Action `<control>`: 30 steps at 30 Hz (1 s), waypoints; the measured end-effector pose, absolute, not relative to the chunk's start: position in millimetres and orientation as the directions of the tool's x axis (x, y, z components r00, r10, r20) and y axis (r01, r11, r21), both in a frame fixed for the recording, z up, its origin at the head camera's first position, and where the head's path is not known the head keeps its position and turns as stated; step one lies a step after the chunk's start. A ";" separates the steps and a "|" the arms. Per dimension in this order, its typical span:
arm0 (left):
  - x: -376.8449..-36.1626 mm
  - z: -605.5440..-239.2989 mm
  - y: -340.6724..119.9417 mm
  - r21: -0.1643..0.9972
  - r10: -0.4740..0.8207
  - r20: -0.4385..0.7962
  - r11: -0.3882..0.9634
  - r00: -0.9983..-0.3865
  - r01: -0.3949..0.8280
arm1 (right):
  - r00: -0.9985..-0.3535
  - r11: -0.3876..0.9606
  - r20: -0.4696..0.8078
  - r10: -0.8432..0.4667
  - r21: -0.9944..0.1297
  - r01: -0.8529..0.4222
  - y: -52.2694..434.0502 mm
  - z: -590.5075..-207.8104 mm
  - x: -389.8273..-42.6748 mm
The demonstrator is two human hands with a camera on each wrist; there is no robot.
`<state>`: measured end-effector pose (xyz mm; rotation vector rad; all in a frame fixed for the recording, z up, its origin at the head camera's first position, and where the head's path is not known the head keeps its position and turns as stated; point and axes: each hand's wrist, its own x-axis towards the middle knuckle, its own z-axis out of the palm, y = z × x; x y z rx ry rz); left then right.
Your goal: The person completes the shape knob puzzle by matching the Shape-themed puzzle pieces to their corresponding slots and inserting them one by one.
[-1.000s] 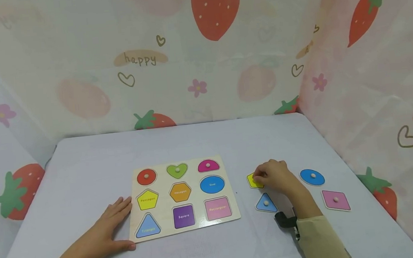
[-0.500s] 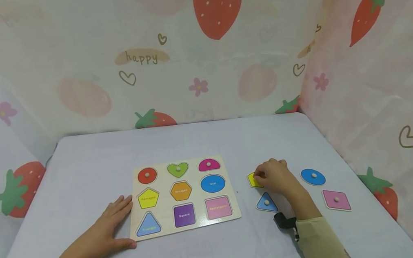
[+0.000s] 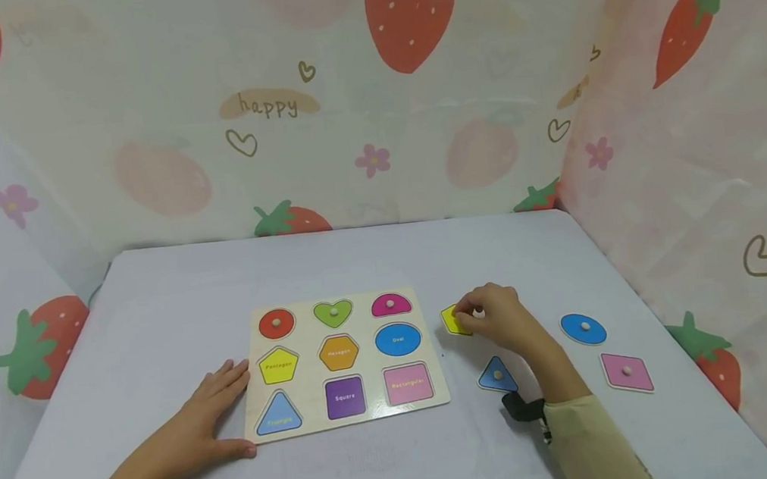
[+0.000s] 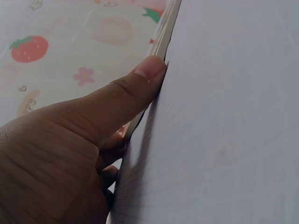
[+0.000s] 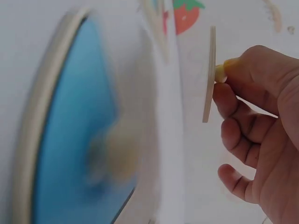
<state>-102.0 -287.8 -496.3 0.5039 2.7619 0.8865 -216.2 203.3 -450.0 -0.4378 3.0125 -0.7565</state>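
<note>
The bench (image 3: 372, 263) carries one puzzle board (image 3: 343, 363) with nine coloured shapes. The left hand (image 3: 209, 422) lies flat at its left edge; only the left wrist view shows the thumb pressing that edge. Three loose pieces lie right of the board. The right hand (image 3: 500, 320) pinches the peg of the yellow piece (image 3: 454, 321); the right wrist view shows it lifted edge-on (image 5: 209, 74)

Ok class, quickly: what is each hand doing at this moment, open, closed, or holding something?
Left hand: open, fingers straight, resting against the puzzle board edge.
Right hand: pinches the knob of the yellow pentagon piece, lifted off the table.
</note>
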 end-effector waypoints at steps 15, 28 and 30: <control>-103.4 -497.4 -287.9 0.588 0.362 -0.099 0.773 -0.927 0.238 | -0.886 0.765 0.128 -0.446 -0.460 -0.452 105.9 -419.2 -221.3; -102.7 -494.1 -289.5 0.597 0.377 -0.083 0.760 -0.922 0.257 | -0.819 0.718 0.053 -0.572 -0.451 -0.530 16.9 -422.8 -222.6; -102.4 -494.1 -289.8 0.593 0.372 -0.091 0.766 -0.924 0.250 | -0.819 0.722 0.036 -0.572 -0.453 -0.524 4.8 -424.5 -221.0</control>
